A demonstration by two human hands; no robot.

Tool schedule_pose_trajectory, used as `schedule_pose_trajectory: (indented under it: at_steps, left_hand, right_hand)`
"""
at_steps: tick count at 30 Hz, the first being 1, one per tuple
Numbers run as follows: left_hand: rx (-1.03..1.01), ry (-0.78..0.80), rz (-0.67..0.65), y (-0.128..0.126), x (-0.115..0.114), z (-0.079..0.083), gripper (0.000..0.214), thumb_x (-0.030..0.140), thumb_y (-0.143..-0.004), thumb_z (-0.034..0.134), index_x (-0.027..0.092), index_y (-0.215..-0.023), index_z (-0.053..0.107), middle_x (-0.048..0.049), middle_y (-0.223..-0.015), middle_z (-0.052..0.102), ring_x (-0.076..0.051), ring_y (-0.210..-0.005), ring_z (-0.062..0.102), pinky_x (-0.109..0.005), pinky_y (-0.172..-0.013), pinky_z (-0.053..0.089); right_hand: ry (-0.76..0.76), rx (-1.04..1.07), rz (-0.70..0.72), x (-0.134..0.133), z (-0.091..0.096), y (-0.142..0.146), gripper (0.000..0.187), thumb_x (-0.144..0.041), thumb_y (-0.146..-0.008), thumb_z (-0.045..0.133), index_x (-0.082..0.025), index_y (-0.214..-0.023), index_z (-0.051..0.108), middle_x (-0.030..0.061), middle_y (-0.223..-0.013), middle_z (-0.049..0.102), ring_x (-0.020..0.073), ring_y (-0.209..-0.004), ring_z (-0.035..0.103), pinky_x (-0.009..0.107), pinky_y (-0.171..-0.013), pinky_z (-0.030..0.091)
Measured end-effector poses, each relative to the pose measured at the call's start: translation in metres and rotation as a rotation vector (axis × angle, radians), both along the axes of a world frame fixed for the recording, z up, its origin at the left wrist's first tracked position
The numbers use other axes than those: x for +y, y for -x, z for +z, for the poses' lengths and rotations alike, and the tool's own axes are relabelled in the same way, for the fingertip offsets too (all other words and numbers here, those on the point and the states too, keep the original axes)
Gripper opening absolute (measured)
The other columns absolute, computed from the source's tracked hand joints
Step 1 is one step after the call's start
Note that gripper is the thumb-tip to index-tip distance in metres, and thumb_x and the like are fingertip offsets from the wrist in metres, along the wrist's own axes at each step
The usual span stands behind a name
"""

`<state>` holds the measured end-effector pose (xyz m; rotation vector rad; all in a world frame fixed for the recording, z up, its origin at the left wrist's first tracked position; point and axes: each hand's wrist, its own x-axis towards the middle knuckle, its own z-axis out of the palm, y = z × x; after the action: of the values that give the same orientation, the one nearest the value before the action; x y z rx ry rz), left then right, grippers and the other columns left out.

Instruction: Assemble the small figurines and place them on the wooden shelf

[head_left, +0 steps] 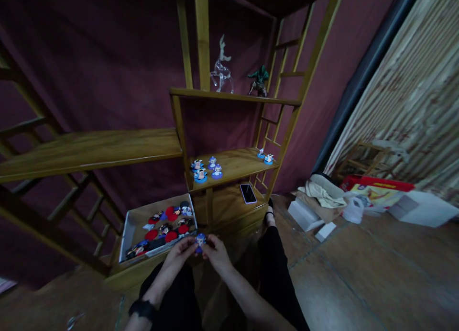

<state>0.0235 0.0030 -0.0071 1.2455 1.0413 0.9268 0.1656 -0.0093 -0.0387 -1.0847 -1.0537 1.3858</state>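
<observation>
Both hands (pixel 201 252) pinch small blue figurine (pixel 200 239); fingers hide most of it, details blurred.

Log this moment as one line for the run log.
left hand + right hand: together holding blue figurine | box: more figurines, ahead-left of hands | phone: flat on low shelf

Small blue figurine (pixel 200 240) pinched between left hand (pixel 182 255) and right hand (pixel 216 255).

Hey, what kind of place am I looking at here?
Probably a display corner in a shop or collector's room: a wooden shelf carries small figurines and a glass deer, a box of more figurines sits below, and cartons lie near the curtain.
</observation>
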Motion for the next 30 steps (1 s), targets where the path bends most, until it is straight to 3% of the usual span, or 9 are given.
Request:
schedule_pose_trajectory:
  at_steps: [3, 7, 11, 15, 21, 30]
  left_hand:
    - [-0.039, 0.027, 0.03, -0.003, -0.001, 0.007, 0.027, 0.036, -0.066, 0.067, 0.016, -0.084, 0.063, -0.0045, -0.08, 0.065, -0.017, -0.07, 0.059, -0.028, -0.065, 0.046]
    - [-0.075, 0.095, 0.072, -0.006, 0.0, 0.015, 0.032, 0.033, -0.061, 0.072, 0.017, -0.088, 0.064, -0.0046, -0.084, 0.066, -0.018, -0.075, 0.06, -0.027, -0.066, 0.046]
    - [-0.07, 0.101, 0.076, -0.008, -0.001, 0.021, 0.026, 0.033, -0.058, 0.073, 0.016, -0.076, 0.065, -0.0038, -0.076, 0.066, -0.016, -0.069, 0.059, -0.026, -0.064, 0.045]
    - [-0.089, 0.103, 0.093, -0.008, -0.003, 0.022, 0.024, 0.033, -0.059, 0.073, 0.016, -0.074, 0.064, -0.0034, -0.076, 0.066, -0.016, -0.067, 0.059, -0.026, -0.064, 0.045]
    - [-0.164, 0.173, 0.036, -0.003, -0.004, 0.023, 0.029, 0.032, -0.065, 0.07, 0.017, -0.089, 0.064, -0.0068, -0.089, 0.067, -0.02, -0.081, 0.063, -0.031, -0.073, 0.047]
    - [-0.177, 0.162, 0.051, -0.004, -0.005, 0.023, 0.024, 0.031, -0.064, 0.07, 0.016, -0.082, 0.064, -0.004, -0.077, 0.066, -0.017, -0.069, 0.062, -0.028, -0.065, 0.047]
  right_hand:
    - [0.023, -0.023, -0.012, 0.002, 0.001, 0.003, 0.026, -0.038, -0.07, 0.061, -0.018, -0.087, 0.058, -0.0028, -0.07, 0.057, 0.0065, -0.052, 0.049, 0.017, -0.046, 0.039]
    - [0.036, -0.057, -0.077, 0.005, -0.001, 0.006, 0.026, -0.037, -0.069, 0.061, -0.019, -0.088, 0.059, 0.0003, -0.083, 0.059, 0.0112, -0.066, 0.056, 0.018, -0.049, 0.043]
    - [0.043, -0.053, -0.103, 0.006, -0.001, 0.006, 0.029, -0.037, -0.067, 0.064, -0.019, -0.089, 0.059, 0.002, -0.087, 0.06, 0.0141, -0.071, 0.059, 0.021, -0.051, 0.047]
    - [0.039, -0.026, -0.081, 0.006, 0.001, 0.007, 0.029, -0.036, -0.066, 0.064, -0.017, -0.088, 0.06, 0.0017, -0.082, 0.06, 0.0137, -0.068, 0.059, 0.022, -0.053, 0.048]
    - [0.014, -0.037, -0.16, 0.01, 0.002, 0.008, 0.024, -0.033, -0.064, 0.065, -0.017, -0.081, 0.061, 0.002, -0.088, 0.055, 0.014, -0.071, 0.057, 0.024, -0.055, 0.049]
    - [0.01, -0.039, -0.158, 0.01, 0.002, 0.011, 0.022, -0.031, -0.064, 0.064, -0.017, -0.081, 0.06, 0.0007, -0.084, 0.054, 0.0132, -0.068, 0.055, 0.023, -0.053, 0.049]
